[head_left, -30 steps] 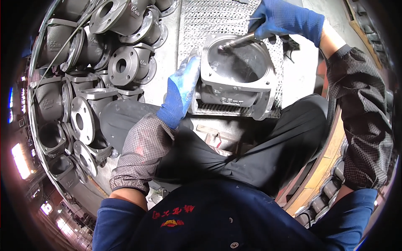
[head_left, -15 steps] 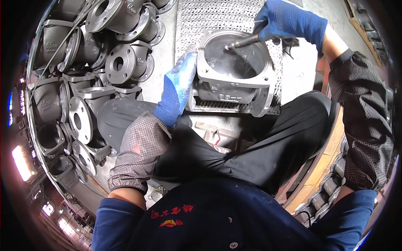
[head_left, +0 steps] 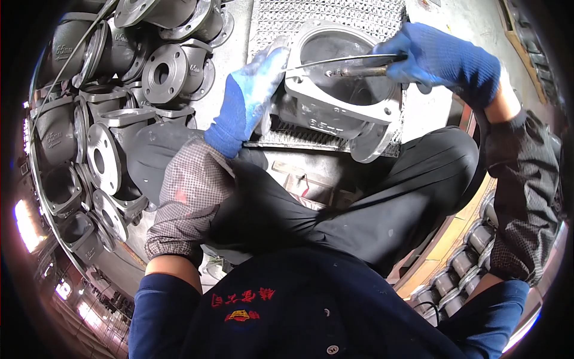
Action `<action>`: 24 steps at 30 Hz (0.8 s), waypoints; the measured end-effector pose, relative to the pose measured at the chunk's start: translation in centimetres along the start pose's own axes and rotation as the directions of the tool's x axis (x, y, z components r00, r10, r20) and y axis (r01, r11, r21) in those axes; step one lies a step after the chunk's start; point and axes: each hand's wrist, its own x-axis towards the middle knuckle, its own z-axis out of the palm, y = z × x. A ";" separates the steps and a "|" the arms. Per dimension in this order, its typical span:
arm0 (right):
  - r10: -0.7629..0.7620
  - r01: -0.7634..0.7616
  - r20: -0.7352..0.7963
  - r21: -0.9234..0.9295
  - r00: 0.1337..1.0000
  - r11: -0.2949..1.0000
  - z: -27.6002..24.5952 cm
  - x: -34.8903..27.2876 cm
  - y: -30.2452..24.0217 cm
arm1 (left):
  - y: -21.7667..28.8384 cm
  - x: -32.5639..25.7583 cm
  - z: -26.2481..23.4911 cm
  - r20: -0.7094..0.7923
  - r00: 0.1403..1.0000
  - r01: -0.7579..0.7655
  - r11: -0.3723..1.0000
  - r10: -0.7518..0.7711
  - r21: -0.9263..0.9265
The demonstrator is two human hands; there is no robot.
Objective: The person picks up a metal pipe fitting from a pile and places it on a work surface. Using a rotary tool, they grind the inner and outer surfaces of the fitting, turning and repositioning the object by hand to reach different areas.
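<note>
A grey cast-metal valve body [head_left: 326, 112] lies in front of me, its wide round opening facing up and a round flange at its lower right. My left hand [head_left: 254, 84], in a blue glove with a pale worn palm, grips the body's left edge. Across the opening, my gloved right hand [head_left: 439, 63] is closed round a slim metal pen grinder [head_left: 359, 71], its narrow tip pointing left over the cavity. A thin metal rod [head_left: 335, 60] also runs from this hand to the left rim, near my left fingers. The right fingertips are partly hidden.
Under the valve body is a perforated metal grating [head_left: 275, 36]. Several similar grey castings [head_left: 164, 73] are piled along my left. More small castings [head_left: 463, 261] stand in rows at the lower right, beside a wooden edge [head_left: 418, 272]. My knees flank the work surface.
My right hand has shifted right and down in the view, still with the grinder. The thin rod now shows across the opening. My left hand stays at the casting's left edge.
</note>
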 end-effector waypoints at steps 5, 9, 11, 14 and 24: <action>-0.022 0.022 -0.121 -0.007 0.992 1.000 2.5 -4.3 0.8 | 1.8 1.0 -0.1 0.146 0.921 -0.388 0.879 0.360 0.278; -0.214 0.171 -0.315 -0.161 0.924 0.972 4.6 -4.7 0.7 | 4.2 0.9 1.1 0.222 0.960 -0.253 0.875 0.172 0.414; -0.233 0.059 -0.394 -0.406 0.889 0.912 5.2 -4.9 0.4 | 4.7 0.9 2.3 0.208 0.961 -0.252 0.878 0.180 0.407; -0.209 -0.012 -0.373 -0.512 0.904 0.859 6.3 -4.8 -0.2 | 4.3 1.0 2.1 0.325 0.817 -0.573 0.607 0.476 0.550; -0.056 -0.170 -0.424 -0.477 0.904 0.862 7.7 -6.2 -0.8 | 6.3 0.2 3.3 0.322 0.888 -0.457 0.718 0.329 0.525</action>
